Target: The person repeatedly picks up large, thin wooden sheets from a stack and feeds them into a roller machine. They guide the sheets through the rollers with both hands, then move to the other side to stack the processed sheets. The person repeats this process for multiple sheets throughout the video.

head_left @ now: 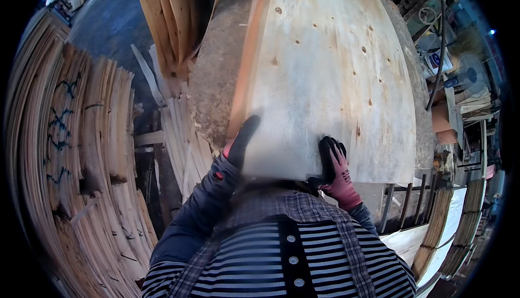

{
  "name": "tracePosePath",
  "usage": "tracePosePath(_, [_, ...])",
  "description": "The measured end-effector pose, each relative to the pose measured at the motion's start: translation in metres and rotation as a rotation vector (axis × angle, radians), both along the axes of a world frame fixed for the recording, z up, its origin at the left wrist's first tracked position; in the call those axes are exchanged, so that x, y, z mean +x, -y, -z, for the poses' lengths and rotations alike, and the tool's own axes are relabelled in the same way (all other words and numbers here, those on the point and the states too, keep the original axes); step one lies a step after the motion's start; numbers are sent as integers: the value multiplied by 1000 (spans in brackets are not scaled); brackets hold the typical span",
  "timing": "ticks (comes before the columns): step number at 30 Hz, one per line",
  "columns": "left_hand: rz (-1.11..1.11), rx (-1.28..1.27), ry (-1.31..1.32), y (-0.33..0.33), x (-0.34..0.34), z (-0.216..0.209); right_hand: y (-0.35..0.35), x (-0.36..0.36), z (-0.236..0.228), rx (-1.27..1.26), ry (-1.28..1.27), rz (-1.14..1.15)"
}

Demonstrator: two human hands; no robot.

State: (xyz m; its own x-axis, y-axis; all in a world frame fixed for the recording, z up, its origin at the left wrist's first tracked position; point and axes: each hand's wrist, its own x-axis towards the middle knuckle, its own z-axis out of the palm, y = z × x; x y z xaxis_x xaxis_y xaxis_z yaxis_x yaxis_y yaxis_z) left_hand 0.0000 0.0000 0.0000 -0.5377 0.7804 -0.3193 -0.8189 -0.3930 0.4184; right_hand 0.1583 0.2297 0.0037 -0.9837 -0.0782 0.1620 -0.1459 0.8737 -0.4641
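A large pale wood veneer sheet [330, 81] with scattered small knots lies on a worn brown tabletop [214, 92] in front of me. Its near edge reaches almost to my waist. My left hand [244, 141], in a pink and black glove, rests at the sheet's near left part beside its orange-brown left border [252, 54]; the fingers are stretched out and slightly blurred. Near the front edge, my right hand [335, 165] wears a matching glove. Its fingers lie bent on the sheet, and the thumb points left along the edge, apart from them.
Tall stacks of veneer [97, 130] fill the left side. Long curved veneer strips [170, 22] stand beyond the table's left edge. On the right are a fan [470, 73], a white bucket [437, 60], metal bars [406, 203] and tied veneer bundles [433, 233].
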Motion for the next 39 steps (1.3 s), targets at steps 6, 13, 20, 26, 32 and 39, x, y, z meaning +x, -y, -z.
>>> tracePosePath(6, [-235, 57, -211, -13, 13, 38, -1, 1, -4, -158, -130, -39])
tracePosePath(13, [-345, -562, -855, -10, 12, -34, 21, 23, 9, -192, 111, 81])
tracePosePath(20, [-130, -950, -1494, -11, -13, -29, 36, 7, 6, -233, 99, 200])
tracePosePath(26, [63, -718, -1183, 0, -28, -21, 25, -2, -12, -615, 51, 118])
tracePosePath(32, [230, -1415, -1430, -18, -15, -35, 36, 1, -2, -147, 143, 1])
tracePosePath(39, [0, -970, -1469, -42, 1, -64, 20, 33, 17, -118, -53, 362])
